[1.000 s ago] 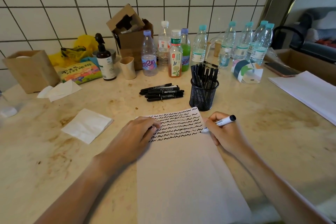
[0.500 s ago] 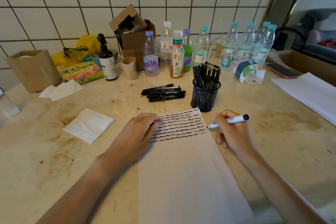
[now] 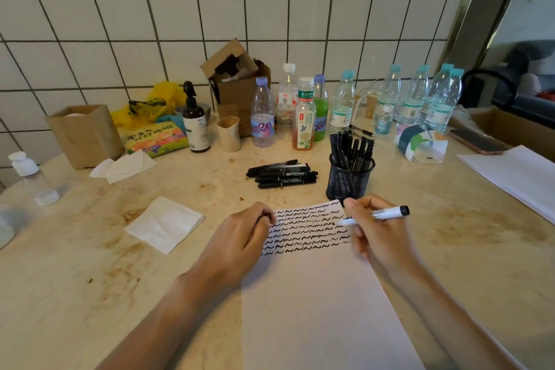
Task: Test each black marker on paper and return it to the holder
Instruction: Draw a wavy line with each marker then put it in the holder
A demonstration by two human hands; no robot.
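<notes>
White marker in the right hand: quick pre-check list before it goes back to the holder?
1. Grip: right hand pinches the white marker mid-barrel. Ok.
2. Tip off the paper: cannot tell.
3. Cap: black cap sits on the rear end, writing tip bare. Not ok for stowing.
4. Mesh holder upright, close behind the paper's top corner. Ok.
5. Room in holder: crowded with black markers; free slot cannot tell.
6. Left hand rests on the paper's left edge, steadying it. Ok.
</notes>
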